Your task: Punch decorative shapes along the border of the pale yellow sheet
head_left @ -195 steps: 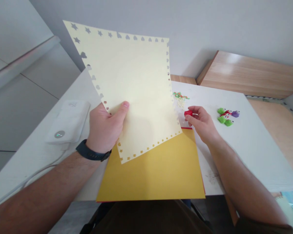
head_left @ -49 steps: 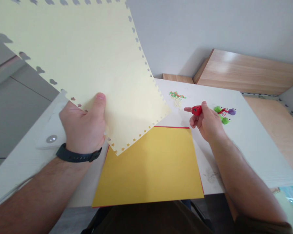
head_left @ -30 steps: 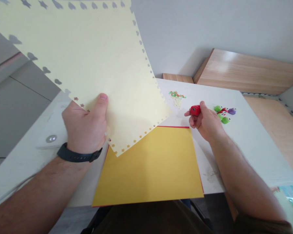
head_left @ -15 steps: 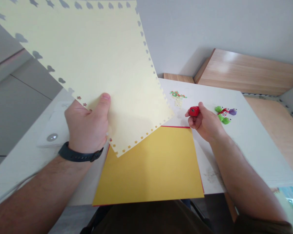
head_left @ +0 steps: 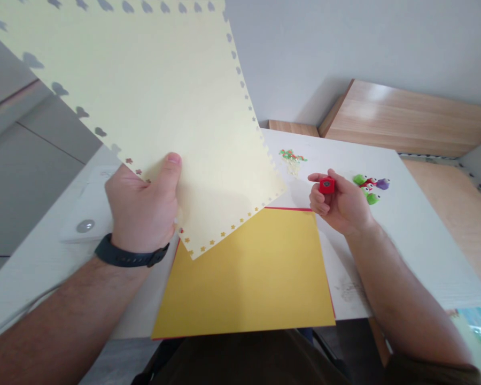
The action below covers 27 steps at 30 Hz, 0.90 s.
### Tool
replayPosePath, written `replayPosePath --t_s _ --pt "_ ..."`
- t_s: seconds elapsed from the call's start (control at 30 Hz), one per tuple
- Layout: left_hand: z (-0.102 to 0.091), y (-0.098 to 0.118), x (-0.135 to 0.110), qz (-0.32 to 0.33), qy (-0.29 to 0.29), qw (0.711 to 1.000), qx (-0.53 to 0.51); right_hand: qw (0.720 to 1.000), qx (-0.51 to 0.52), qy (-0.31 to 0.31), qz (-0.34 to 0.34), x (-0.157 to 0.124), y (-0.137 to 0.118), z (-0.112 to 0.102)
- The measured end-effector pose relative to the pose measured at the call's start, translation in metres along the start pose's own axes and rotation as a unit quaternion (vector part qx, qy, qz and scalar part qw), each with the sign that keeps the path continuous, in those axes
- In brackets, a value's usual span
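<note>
A pale yellow sheet of paper (head_left: pixel 172 101) is held up by my left hand (head_left: pixel 144 206), thumb on its face and the other fingers hidden behind. Small cut-out shapes, such as stars, hearts and flowers, run along its edges. In my right hand (head_left: pixel 339 203) is a small red craft punch (head_left: pixel 327 185), gripped among the fingers to the right of the sheet. Below the sheet's lower corner, a deeper yellow sheet (head_left: pixel 248 278) lies on the white table (head_left: pixel 409 230), with red edges showing beneath it.
Green, red and purple punches with eyes (head_left: pixel 371 186) stand on the table at the right. Farther back lies a pile of small punched paper bits (head_left: pixel 292 160). A white flat object (head_left: pixel 88 208) with a round silver spot lies left. Wooden panels (head_left: pixel 409 115) stand behind.
My right hand has turned the red punch and shifted it slightly right, with one finger now stretched out. The left hand and the pale sheet have hardly moved.
</note>
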<state>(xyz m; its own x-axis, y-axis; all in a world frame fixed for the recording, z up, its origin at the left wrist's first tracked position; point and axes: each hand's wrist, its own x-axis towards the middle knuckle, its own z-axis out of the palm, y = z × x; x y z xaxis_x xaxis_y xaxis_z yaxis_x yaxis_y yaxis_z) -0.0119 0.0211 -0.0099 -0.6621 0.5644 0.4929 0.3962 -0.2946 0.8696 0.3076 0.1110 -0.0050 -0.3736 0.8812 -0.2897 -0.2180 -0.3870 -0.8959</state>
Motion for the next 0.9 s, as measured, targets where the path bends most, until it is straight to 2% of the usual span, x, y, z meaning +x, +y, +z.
replayPosePath --t_s 0.27,0.47,0.73,0.8,0.9 --pt "-0.001 -0.001 0.0 0.0 -0.007 1.0 -0.003 0.999 -0.001 -0.04 0.023 -0.003 -0.002 0.001" --pt "-0.001 -0.002 0.0 -0.002 -0.005 1.0 0.007 1.0 -0.017 0.007 -0.023 0.0 0.003 0.006" --pt "-0.001 -0.002 0.0 -0.003 -0.006 1.0 0.002 0.998 -0.042 0.01 -0.046 0.001 0.005 0.003" --pt "-0.002 -0.003 0.0 -0.006 -0.008 1.0 0.003 0.996 -0.068 0.014 -0.057 0.001 0.007 -0.001" --pt "-0.003 -0.004 0.0 -0.004 -0.011 1.0 0.0 0.979 -0.168 0.047 -0.102 0.006 0.015 -0.007"
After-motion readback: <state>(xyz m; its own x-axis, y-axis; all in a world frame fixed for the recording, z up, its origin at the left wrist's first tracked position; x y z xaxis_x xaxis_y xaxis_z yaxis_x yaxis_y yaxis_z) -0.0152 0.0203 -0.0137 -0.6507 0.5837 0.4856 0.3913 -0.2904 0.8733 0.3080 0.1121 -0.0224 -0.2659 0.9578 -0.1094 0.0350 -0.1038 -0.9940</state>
